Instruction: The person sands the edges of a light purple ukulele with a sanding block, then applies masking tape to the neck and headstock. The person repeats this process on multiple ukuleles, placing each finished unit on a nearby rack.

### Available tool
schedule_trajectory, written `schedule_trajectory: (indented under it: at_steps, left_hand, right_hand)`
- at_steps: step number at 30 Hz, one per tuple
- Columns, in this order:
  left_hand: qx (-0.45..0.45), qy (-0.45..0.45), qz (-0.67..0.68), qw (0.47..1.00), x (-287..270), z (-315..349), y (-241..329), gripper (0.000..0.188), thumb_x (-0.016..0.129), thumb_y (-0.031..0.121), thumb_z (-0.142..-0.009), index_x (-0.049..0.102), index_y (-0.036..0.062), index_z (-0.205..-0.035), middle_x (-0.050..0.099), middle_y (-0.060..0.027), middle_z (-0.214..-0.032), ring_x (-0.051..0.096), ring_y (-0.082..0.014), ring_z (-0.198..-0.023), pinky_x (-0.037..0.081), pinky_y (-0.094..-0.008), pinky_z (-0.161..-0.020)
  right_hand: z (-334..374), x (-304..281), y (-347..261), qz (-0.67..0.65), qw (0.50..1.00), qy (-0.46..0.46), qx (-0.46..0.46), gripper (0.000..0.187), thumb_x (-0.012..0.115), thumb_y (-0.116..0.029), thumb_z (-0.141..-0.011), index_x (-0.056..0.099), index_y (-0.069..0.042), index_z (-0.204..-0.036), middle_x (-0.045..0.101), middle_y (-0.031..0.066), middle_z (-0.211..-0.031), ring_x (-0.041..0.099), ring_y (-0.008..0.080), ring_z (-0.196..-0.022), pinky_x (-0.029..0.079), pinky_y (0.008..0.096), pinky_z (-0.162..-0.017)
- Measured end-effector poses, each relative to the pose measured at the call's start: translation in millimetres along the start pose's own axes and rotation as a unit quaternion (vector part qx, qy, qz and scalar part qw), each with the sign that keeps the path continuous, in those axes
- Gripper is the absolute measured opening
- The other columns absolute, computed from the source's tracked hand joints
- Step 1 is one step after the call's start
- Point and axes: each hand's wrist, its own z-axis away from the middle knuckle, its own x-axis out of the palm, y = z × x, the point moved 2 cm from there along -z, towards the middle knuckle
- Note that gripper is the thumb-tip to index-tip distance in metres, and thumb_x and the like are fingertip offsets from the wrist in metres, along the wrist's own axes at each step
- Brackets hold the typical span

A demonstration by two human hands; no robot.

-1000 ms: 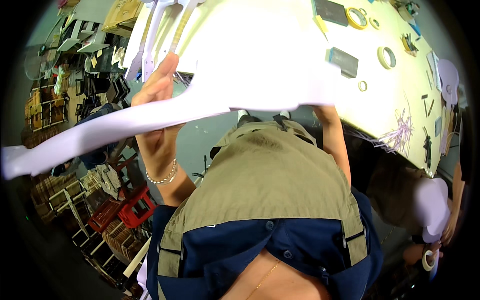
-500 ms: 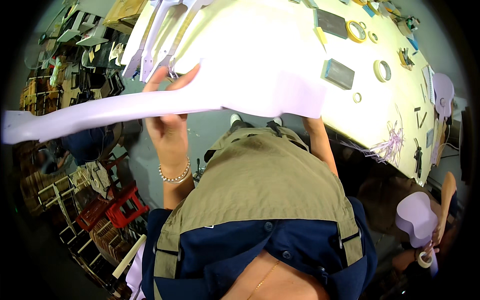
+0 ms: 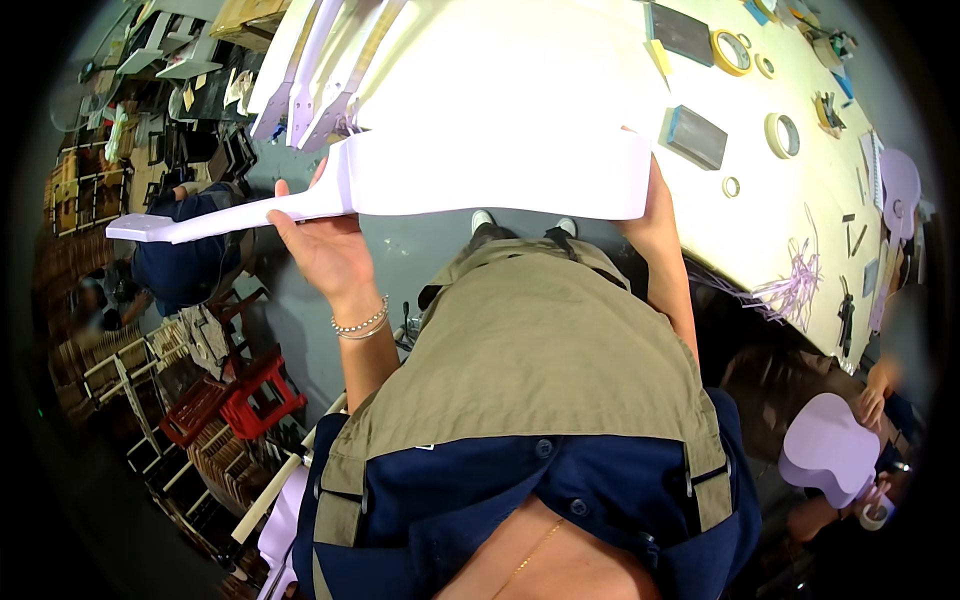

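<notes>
A lavender guitar [image 3: 490, 185] is held level across the front of me, its side wall facing me and its neck pointing left. My left hand [image 3: 338, 258] supports the neck close to the heel, with the thumb on the near side and fingertips showing beyond it. At the tail end, my right hand [image 3: 652, 205] grips the body; most of its fingers are hidden behind the guitar. Beyond it, the pale worktable [image 3: 590, 90] is overexposed, and several lavender guitar necks [image 3: 300, 95] stick out over its left edge.
On the table's right lie a dark block [image 3: 697, 138], a tape roll [image 3: 782, 135] and lavender strips [image 3: 790, 285]. A co-worker at lower right handles a lavender guitar body [image 3: 830, 445]. Another person [image 3: 185, 260] is at left, above a red stool [image 3: 262, 400].
The guitar has turned from a tilted, close position to level, side wall toward me, and moved farther from the camera. My left hand's grip has shifted to beneath the neck.
</notes>
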Motion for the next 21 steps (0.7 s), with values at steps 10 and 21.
schedule_trajectory:
  at_steps: [10,21]
  left_hand:
    - [0.000,0.005,-0.032,0.999,0.6,-0.2,-2.3,0.052,0.041,0.037,-0.096,0.021,0.0128,-0.138,0.046,-0.0258,-0.126,0.047,-0.0314,-0.117,0.039,-0.0442,-0.098]
    - [0.067,-0.115,-0.095,0.987,38.6,-30.6,-13.1,0.059,0.046,0.029,-0.094,0.018,0.0017,-0.138,0.049,-0.0260,-0.122,0.049,-0.0340,-0.115,0.042,-0.0488,-0.097]
  right_hand:
    - [3.5,0.7,-7.3,0.004,1.000,0.012,-0.008,0.084,0.078,0.004,-0.060,0.037,-0.005,-0.134,0.056,0.0142,-0.120,0.054,0.0219,-0.112,0.042,0.0319,-0.094]
    - [26.6,-68.5,74.2,0.211,0.954,0.192,0.087,0.032,0.068,-0.006,-0.074,0.062,-0.011,-0.105,0.066,0.0054,-0.093,0.062,0.0219,-0.084,0.049,0.0323,-0.072]
